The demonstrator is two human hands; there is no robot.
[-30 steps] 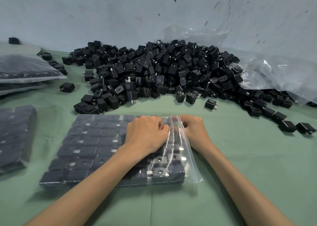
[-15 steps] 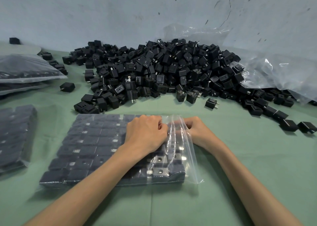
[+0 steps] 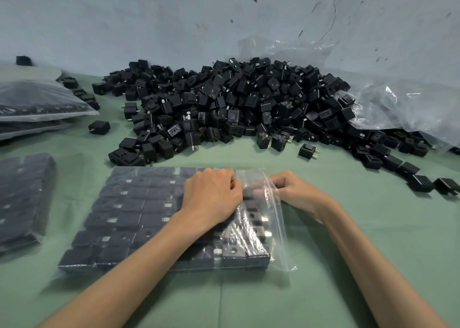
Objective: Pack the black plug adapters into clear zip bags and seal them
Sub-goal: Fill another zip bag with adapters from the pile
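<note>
A clear zip bag (image 3: 129,215) lies flat on the green table, filled with neat rows of black plug adapters. Its open mouth faces right. My left hand (image 3: 211,198) rests on top of the bag with fingers curled, pinching the plastic near the mouth. My right hand (image 3: 293,190) grips the bag's mouth flap from the right, fingers curled under the film. A big loose heap of black adapters (image 3: 236,106) sits behind the bag against the wall.
Filled bags lie at the left (image 3: 22,198) and stacked at the far left (image 3: 37,103). Crumpled clear plastic sheeting (image 3: 398,103) lies at the back right. Stray adapters (image 3: 420,183) are scattered at the right. The green table (image 3: 373,228) is bare to the right of the bag.
My right hand has shifted slightly to the right along the bag's mouth, pulling the flap out. My left hand has stayed in place on the bag.
</note>
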